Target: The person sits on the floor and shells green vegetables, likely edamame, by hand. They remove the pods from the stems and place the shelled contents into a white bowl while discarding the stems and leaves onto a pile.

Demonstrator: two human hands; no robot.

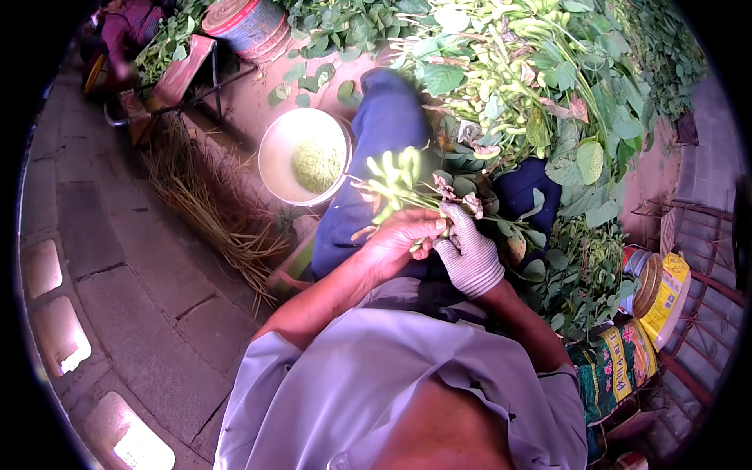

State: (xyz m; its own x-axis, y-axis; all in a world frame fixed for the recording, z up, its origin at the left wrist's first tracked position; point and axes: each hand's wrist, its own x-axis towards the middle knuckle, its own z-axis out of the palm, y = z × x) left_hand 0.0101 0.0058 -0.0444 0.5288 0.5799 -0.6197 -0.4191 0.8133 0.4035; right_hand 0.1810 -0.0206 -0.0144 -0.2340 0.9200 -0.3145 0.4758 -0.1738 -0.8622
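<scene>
My left hand (399, 238), bare, is closed at the fingertips around a green soybean pod (416, 245), partly hidden by the fingers. Against it, my right hand (470, 252) in a striped knit glove grips the stems of a cut soybean plant (392, 176). Plump green pods and some withered leaves fan out from this plant above my left wrist. Both hands are over my lap, between the knees of my blue trousers (385, 129). To the left of my leg stands a white bucket (273, 155), partly filled with small pale green beans (317, 164).
A large heap of soybean plants (487, 88) lies beyond my right knee. Dry straw (217, 217) is on the left beside stone paving (141, 305). Ahead are a metal-framed stool (185, 73) and a tub (249, 29). A person (126, 29) sits far left. Printed bags (614, 367) lie right.
</scene>
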